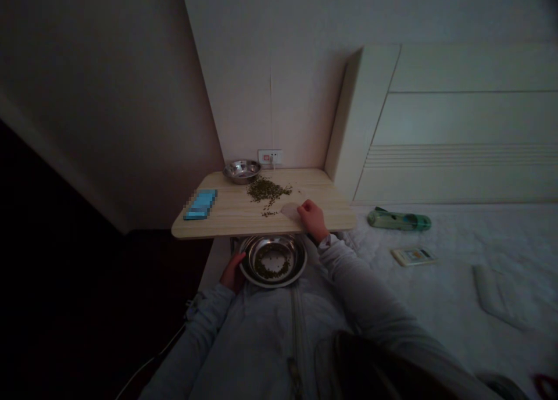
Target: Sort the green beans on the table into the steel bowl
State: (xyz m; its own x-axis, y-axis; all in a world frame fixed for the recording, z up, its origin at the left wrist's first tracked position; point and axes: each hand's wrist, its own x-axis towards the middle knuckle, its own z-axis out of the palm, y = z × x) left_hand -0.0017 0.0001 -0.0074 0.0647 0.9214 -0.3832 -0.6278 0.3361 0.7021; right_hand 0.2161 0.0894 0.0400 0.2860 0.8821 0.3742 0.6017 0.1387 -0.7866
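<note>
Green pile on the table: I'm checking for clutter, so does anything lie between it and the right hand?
Only the thin pale piece that the right hand appears to hold, over the tabletop at the hand's left. Beyond it, nothing visible blocks the way to the green pile.

Left of the green pile (264, 189), a strip of bare wood gives a hand passage as far as the blue object (201, 204). Behind it to the left, the rear metal bowl (238, 179) blocks the way; straight behind stands the wall (300, 121). Right of it, bare wood runs open to the tabletop's side edge, but nearer, to its front right, the right hand (313, 218) and a translucent flat piece (288, 210) close the approach. Scattered grains (269, 214) lie just in front.
</note>
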